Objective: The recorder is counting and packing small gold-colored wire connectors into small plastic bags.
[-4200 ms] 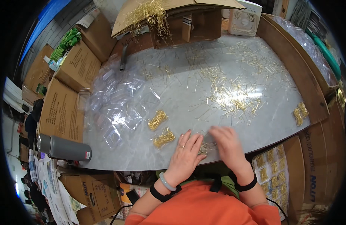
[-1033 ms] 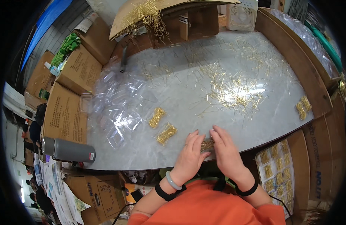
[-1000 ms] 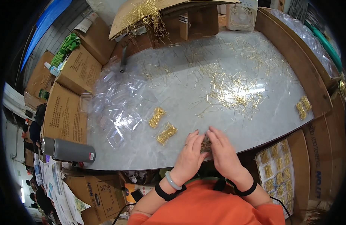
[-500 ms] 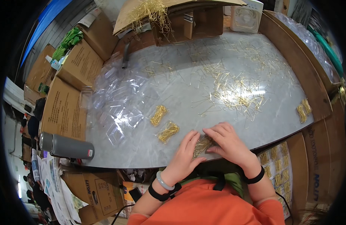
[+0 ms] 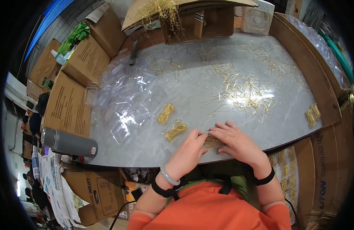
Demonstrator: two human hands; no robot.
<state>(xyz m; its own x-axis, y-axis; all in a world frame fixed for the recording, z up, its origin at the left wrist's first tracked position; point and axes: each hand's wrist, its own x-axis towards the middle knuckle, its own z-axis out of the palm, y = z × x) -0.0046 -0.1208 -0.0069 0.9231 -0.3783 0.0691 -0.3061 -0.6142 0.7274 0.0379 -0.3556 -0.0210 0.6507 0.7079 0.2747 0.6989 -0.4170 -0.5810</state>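
Note:
At the table's front edge, a bundle of gold wire hooks [image 5: 212, 143] lies between my two hands. My left hand [image 5: 187, 150] presses its curled fingers and thumb against the left end of the bundle. Over the right side, my right hand [image 5: 235, 142] lays its fingers along the top, with the thumb on the near side, so the bundle is partly hidden. Just left and beyond sit two tied-looking bundles of the same hooks, one nearer [image 5: 175, 130] and one farther [image 5: 166, 114]. A loose heap of gold hooks [image 5: 248, 97] spreads beyond my right hand.
Clear plastic boxes [image 5: 127, 99] cover the table's left side, near a grey bottle [image 5: 71, 142]. Cardboard walls [image 5: 67, 105] border the left. Another hook pair [image 5: 312, 115] lies at the right edge. A white fan [image 5: 257, 17] and a carton [image 5: 217, 25] stand at the back.
My left fingers have curled in closer on the bundle, and my right hand has flattened over it. The whole view has shifted slightly.

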